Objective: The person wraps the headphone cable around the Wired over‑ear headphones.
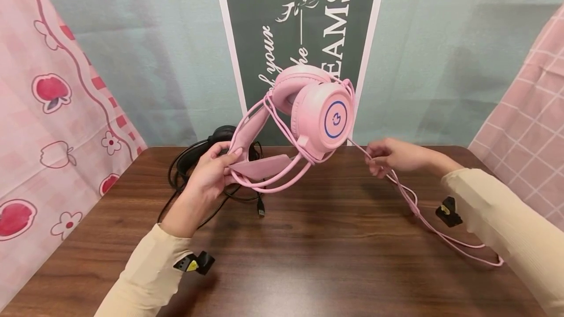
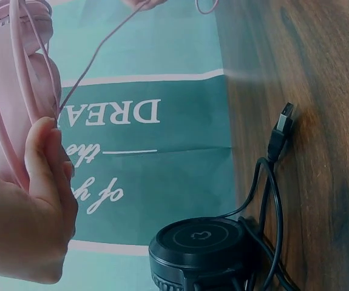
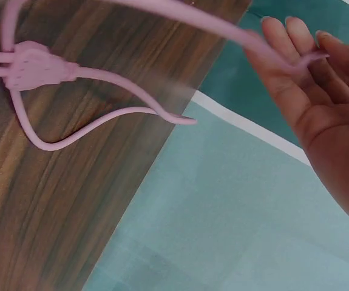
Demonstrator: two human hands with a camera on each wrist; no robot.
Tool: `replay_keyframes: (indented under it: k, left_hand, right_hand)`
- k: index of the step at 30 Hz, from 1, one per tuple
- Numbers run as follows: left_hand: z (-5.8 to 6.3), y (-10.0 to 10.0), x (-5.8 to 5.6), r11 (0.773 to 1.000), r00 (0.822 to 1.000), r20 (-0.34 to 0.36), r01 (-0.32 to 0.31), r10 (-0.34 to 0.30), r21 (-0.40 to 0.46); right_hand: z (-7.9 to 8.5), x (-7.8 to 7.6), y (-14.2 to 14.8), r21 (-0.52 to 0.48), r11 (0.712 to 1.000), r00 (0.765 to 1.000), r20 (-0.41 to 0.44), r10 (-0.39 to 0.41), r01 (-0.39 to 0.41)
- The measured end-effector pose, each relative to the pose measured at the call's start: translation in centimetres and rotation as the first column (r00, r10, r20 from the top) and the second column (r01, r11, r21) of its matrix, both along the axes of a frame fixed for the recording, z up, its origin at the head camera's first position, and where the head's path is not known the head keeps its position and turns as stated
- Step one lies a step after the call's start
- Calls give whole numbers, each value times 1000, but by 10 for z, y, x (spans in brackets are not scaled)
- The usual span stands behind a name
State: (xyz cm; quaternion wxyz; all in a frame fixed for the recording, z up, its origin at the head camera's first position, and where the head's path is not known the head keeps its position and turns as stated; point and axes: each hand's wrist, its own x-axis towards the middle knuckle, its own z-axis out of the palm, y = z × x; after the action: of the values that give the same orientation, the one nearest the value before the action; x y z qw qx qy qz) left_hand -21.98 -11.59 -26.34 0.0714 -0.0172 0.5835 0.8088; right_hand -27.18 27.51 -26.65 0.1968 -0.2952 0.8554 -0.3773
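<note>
Pink over-ear headphones [image 1: 337, 119] are held up above the table, tilted, with one round ear cup facing the head camera. My left hand [image 1: 211, 168] grips them by the headband [image 1: 260, 165], thumb on its near side. Loops of pink cable [image 1: 275, 190] pass around the band and ear cup. Off to the right, my right hand [image 1: 387, 156] holds the cable, which runs taut from the ear cup to its fingers. In the right wrist view this cable [image 3: 204, 21] crosses the fingers, and a pink splitter block [image 3: 37, 65] shows beside it.
Black headphones [image 2: 201, 242] lie on the wooden table [image 1: 335, 238] behind my left hand, their cable ending in a USB plug [image 1: 261, 207]. A loose length of pink cable [image 1: 458, 243] trails toward my right sleeve. A printed cloth [image 1: 299, 23] hangs at the back.
</note>
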Motion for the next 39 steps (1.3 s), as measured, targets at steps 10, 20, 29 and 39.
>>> replay_keyframes:
  k: [10,20,29,39]
  left_hand:
    - [-1,-8,0,1000,1000,13,-24,24,7]
    - [2,-17,-1,992,997,20,-74,72,100]
    - [3,-23,-1,979,988,73,-148,139,139]
    - [-3,-14,-6,962,968,45,-252,249,104]
  right_hand:
    - [-2,3,10,-93,992,991,114,-75,86]
    - [-4,6,22,-41,997,998,25,-60,61]
    - [-6,9,26,22,995,972,-218,-92,100]
    - [-14,19,1,31,998,902,-427,68,-61]
